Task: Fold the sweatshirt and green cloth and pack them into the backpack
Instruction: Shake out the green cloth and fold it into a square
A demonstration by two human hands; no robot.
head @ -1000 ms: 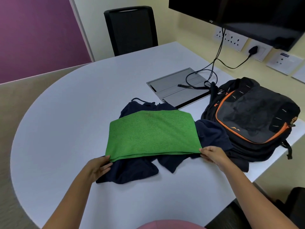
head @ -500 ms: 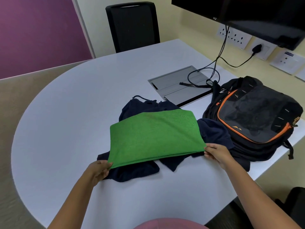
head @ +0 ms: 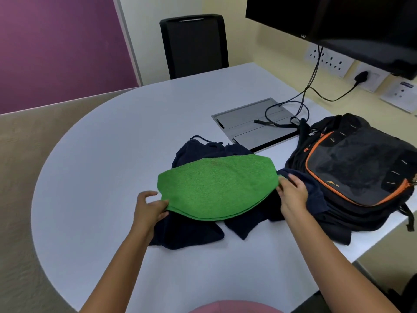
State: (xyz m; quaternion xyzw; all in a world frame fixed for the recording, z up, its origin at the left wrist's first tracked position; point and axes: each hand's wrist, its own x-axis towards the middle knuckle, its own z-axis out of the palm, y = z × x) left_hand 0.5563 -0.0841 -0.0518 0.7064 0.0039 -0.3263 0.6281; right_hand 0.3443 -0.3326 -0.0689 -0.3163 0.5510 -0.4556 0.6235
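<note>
A folded green cloth (head: 217,188) hangs slack between my hands, lifted a little above a crumpled dark navy sweatshirt (head: 194,231) on the white table (head: 112,154). My left hand (head: 150,210) pinches the cloth's left end between thumb and fingers. My right hand (head: 292,194) grips its right end. The cloth sags in a curve and hides the middle of the sweatshirt. A black backpack (head: 356,175) with orange trim lies flat to the right, touching the sweatshirt, and I cannot tell whether its zip is open.
A grey cable-box lid (head: 248,123) is set into the table behind the sweatshirt, with black cables (head: 302,105) running up to a wall-mounted screen (head: 338,21). A black chair (head: 194,44) stands at the far side. The table's right edge runs just under the backpack.
Both hands have lifted the green cloth and moved closer together, so it now bows in a curve instead of lying nearly flat over the sweatshirt.
</note>
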